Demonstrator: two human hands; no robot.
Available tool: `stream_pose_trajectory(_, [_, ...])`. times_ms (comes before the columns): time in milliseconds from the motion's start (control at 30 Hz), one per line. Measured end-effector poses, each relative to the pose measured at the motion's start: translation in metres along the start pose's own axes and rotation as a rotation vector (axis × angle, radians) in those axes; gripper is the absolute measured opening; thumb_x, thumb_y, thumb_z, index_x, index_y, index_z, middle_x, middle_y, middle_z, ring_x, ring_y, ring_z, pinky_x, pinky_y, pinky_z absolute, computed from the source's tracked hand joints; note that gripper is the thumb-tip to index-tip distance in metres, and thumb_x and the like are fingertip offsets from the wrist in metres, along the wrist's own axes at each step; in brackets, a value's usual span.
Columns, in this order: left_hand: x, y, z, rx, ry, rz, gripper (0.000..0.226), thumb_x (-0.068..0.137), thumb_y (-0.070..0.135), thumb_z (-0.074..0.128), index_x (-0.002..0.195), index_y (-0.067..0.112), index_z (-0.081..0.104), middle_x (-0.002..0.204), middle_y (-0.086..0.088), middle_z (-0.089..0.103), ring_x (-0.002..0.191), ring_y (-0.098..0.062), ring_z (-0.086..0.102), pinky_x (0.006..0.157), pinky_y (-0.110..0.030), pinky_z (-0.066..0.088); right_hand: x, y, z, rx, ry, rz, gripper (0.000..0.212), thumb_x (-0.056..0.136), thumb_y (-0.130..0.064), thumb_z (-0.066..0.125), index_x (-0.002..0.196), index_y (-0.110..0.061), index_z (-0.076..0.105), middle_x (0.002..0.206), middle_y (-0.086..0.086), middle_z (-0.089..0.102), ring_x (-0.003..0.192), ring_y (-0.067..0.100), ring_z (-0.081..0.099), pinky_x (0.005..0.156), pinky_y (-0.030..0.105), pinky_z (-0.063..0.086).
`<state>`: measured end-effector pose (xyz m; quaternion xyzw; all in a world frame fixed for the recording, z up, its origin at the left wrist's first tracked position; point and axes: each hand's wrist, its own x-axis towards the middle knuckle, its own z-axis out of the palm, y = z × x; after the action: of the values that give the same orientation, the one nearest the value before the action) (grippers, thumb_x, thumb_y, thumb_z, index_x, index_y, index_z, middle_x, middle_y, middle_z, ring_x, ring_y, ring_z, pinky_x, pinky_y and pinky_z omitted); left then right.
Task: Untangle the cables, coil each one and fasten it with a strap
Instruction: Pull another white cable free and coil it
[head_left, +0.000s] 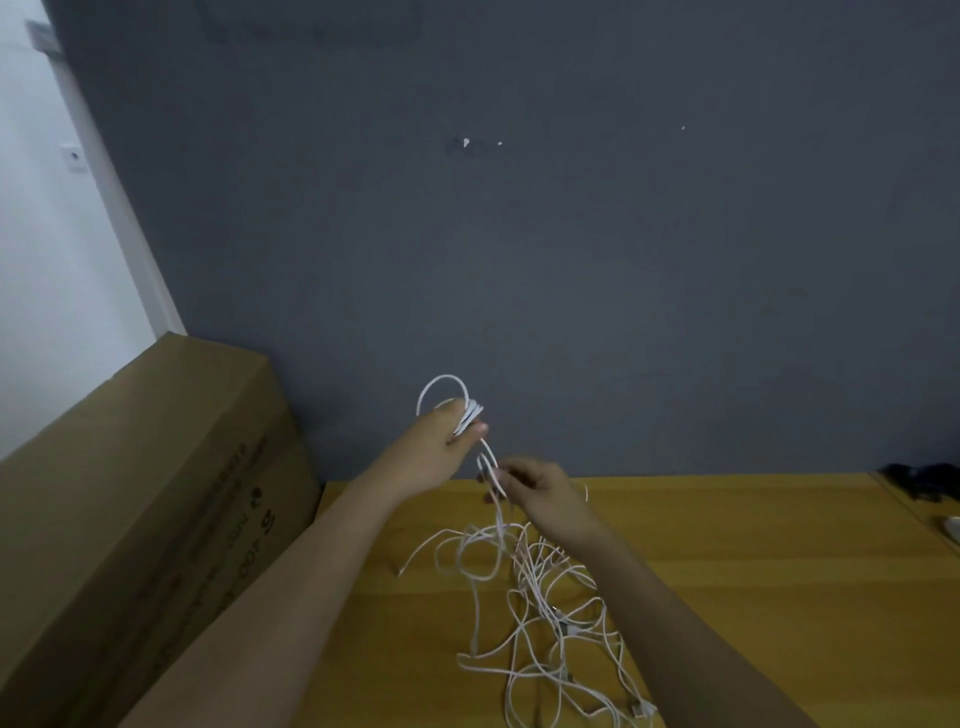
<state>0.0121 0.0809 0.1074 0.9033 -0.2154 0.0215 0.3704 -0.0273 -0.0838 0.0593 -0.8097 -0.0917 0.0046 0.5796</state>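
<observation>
Cables (540, 597) (ends cut off) tangled

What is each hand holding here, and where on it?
Left hand holds the coiled loops of a white cable, bunched between fingers and thumb. Right hand pinches the same cable's loose run below.

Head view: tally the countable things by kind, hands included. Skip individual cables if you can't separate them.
Hands: 2, left hand and right hand
Cardboard box: 1
Wooden table: 1
White cable tangle: 1, strands not separable
Total: 5
</observation>
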Motion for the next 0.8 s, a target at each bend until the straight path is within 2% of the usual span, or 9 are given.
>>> stream_pose_trajectory(133, [0.009,-0.013,-0.021,0.033,0.292,-0.099,0.032,0.101,0.027,0.044,0.115,0.002,0.056,0.115,-0.019,0.06,0.108,-0.033,0.056,0.083,-0.031,0.038,-0.01,0.031,-0.014,0.081,0.246,0.109,0.015,0.096,-0.014,0.055,0.087,-0.013,0.067,0.083,0.003,0.07,0.088,0.025,0.069,0.083,0.034,0.056])
stream_pose_trajectory(233, [0.014,-0.014,-0.029,-0.012,0.286,-0.079,0.026,0.1,0.026,0.047,0.106,0.003,0.058,0.105,-0.016,0.064,0.1,-0.032,0.059,0.074,-0.024,0.033,-0.017,0.039,-0.014,0.061,0.182,0.079,0.018,0.098,-0.03,0.049,0.106,-0.019,0.061,0.106,-0.006,0.067,0.101,0.014,0.064,0.084,0.022,0.052])
stream_pose_trajectory(333, [0.014,0.0,-0.016,-0.023,0.248,-0.015,0.023,0.099,0.024,0.049,0.106,0.005,0.059,0.099,-0.01,0.066,0.094,-0.026,0.06,0.066,-0.016,0.03,-0.004,0.016,0.003,-0.02,0.12,-0.02,0.046,0.087,-0.055,0.051,0.127,-0.032,0.05,0.12,-0.02,0.057,0.107,-0.006,0.054,0.081,0.013,0.047])
stream_pose_trajectory(433, [0.017,0.012,-0.008,-0.071,0.25,0.008,0.017,0.099,0.026,0.048,0.086,0.014,0.05,0.074,0.007,0.052,0.07,-0.013,0.053,0.057,-0.019,0.028,0.013,-0.006,0.016,-0.176,0.282,-0.158,0.019,0.095,-0.033,0.056,0.102,-0.019,0.067,0.083,-0.005,0.069,0.071,0.005,0.061,0.062,0.022,0.046])
stream_pose_trajectory(500, [0.017,0.012,-0.016,-0.053,0.261,0.026,0.022,0.099,0.026,0.05,0.082,0.013,0.047,0.073,0.007,0.047,0.065,-0.007,0.047,0.057,-0.019,0.028,0.019,-0.008,0.01,-0.182,0.46,-0.164,0.016,0.095,-0.022,0.057,0.089,-0.017,0.072,0.065,-0.003,0.067,0.054,0.004,0.057,0.051,0.018,0.041])
stream_pose_trajectory(567, [0.016,0.004,-0.029,0.029,0.206,0.047,0.023,0.096,0.028,0.055,0.087,0.008,0.055,0.081,0.001,0.055,0.073,-0.013,0.054,0.062,-0.019,0.032,0.021,-0.005,-0.007,0.025,0.588,-0.089,0.017,0.095,-0.015,0.057,0.088,-0.019,0.072,0.064,-0.009,0.066,0.055,-0.003,0.058,0.053,0.011,0.044])
stream_pose_trajectory(634, [0.014,-0.01,-0.042,0.155,0.158,0.001,0.026,0.095,0.033,0.055,0.095,0.007,0.06,0.095,-0.007,0.062,0.089,-0.025,0.059,0.072,-0.029,0.039,0.021,0.003,-0.03,0.185,0.705,-0.023,0.018,0.096,-0.009,0.055,0.091,-0.009,0.072,0.066,-0.004,0.066,0.058,0.0,0.061,0.057,0.012,0.049])
stream_pose_trajectory(734, [0.01,-0.032,-0.06,0.323,0.199,-0.195,0.04,0.099,0.038,0.045,0.113,0.003,0.058,0.115,-0.019,0.062,0.108,-0.036,0.057,0.084,-0.04,0.043,0.015,0.024,-0.065,-0.038,0.746,0.115,0.02,0.097,-0.015,0.053,0.094,-0.006,0.07,0.066,0.003,0.062,0.058,0.013,0.06,0.056,0.026,0.049])
stream_pose_trajectory(800, [0.008,-0.041,-0.068,0.323,0.305,-0.318,0.046,0.101,0.039,0.039,0.113,-0.003,0.056,0.115,-0.026,0.06,0.109,-0.041,0.055,0.084,-0.044,0.043,0.007,0.035,-0.077,-0.172,0.628,0.274,0.029,0.096,-0.019,0.057,0.123,-0.009,0.06,0.075,0.008,0.062,0.066,0.024,0.061,0.061,0.034,0.047])
